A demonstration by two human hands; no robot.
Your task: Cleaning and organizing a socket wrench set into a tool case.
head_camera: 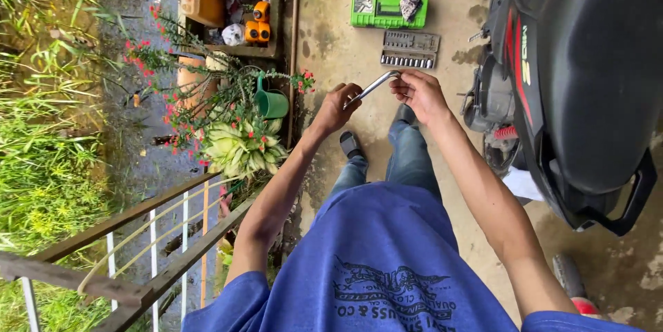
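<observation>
Head view shows a bent metal wrench [373,85] held up in front of your chest, above your knees and the concrete floor [331,49]. Your left hand [338,106] is closed around its lower end, fingers curled tight on the shaft. Your right hand [419,92] pinches the upper end near the bend, thumb and fingertips shut on the metal. The wrench runs at a slant between both hands, rising toward the right one.

Beyond your hands, on the floor, lies a grey socket tray [410,50] with a row of sockets. Just past it sits a green tool case [381,4], open, with a dark rag [410,3] lying in its right half. The two trays lie near each other but apart.

To your right stands a black motor scooter [587,76] with red trim, close beside your right forearm. To your left is a green watering can [271,101] among potted plants with red flowers [207,83]. A metal railing [138,249] runs below the plants, with grass [41,152] beyond it.
</observation>
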